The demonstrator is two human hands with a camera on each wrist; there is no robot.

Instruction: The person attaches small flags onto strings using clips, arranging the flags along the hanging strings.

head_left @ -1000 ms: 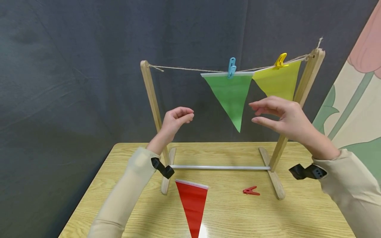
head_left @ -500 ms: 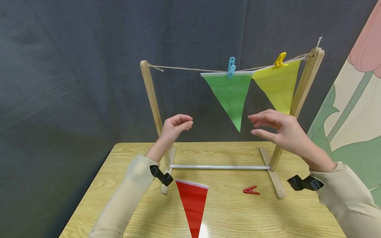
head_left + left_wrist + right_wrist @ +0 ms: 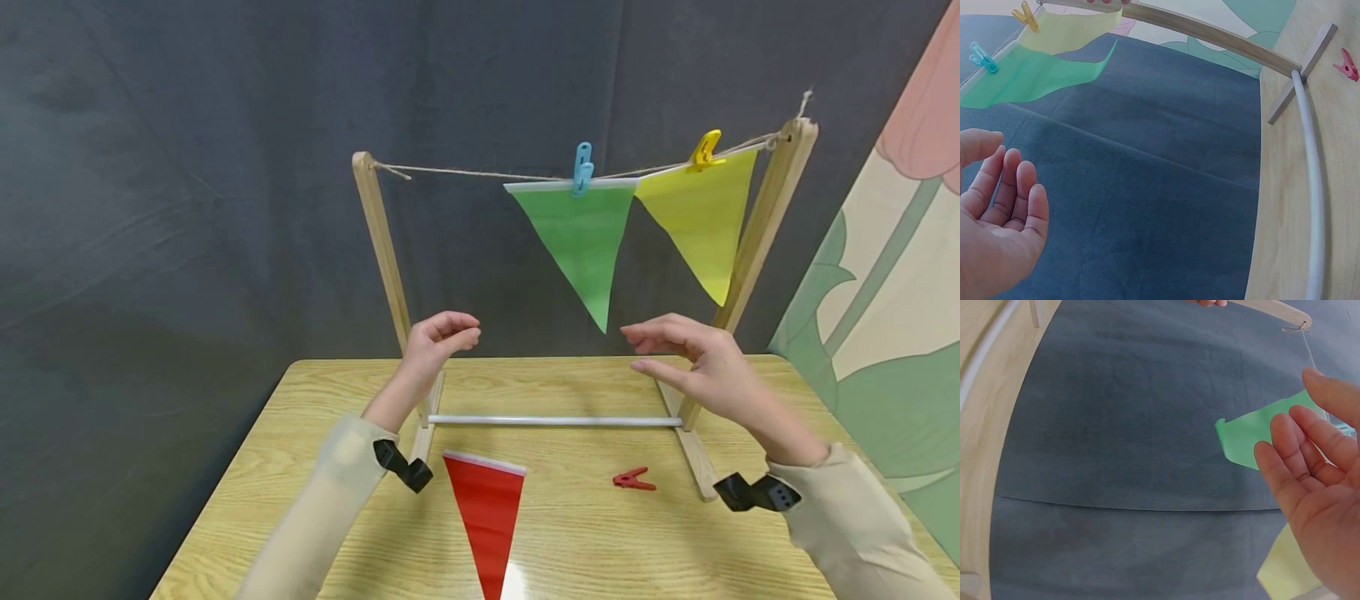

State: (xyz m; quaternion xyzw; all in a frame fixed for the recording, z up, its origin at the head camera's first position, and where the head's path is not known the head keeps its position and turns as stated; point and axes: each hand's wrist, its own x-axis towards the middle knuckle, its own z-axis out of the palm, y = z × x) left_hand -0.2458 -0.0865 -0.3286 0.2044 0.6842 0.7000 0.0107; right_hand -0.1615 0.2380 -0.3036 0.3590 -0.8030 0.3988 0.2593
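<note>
Both hands are in the air and hold nothing. My left hand [image 3: 438, 342], fingers loosely bent, is in front of the stand's left post [image 3: 382, 242]. My right hand [image 3: 697, 358] is below the hanging flags, thumb and fingers apart. A green pennant [image 3: 585, 233] hangs from the string [image 3: 465, 172] by a blue clothespin [image 3: 582, 170]. Beside it a yellow pennant [image 3: 708, 217] is held by a yellow clothespin [image 3: 705, 152]. On the table lie a red pennant [image 3: 487, 517], its tip cut off by the frame's lower edge, and a red clothespin [image 3: 634, 479].
The stand's right post [image 3: 772, 200] rises behind my right hand. A white rod [image 3: 555, 421] joins the two wooden feet low over the table [image 3: 585, 542]. Dark cloth [image 3: 225, 167] hangs behind, with a flower-patterned panel [image 3: 892, 333] at the right.
Both hands have come down, the right one further, moving away from the yellow pennant so that its tip now shows. Pennants and clothespins stay where they were.
</note>
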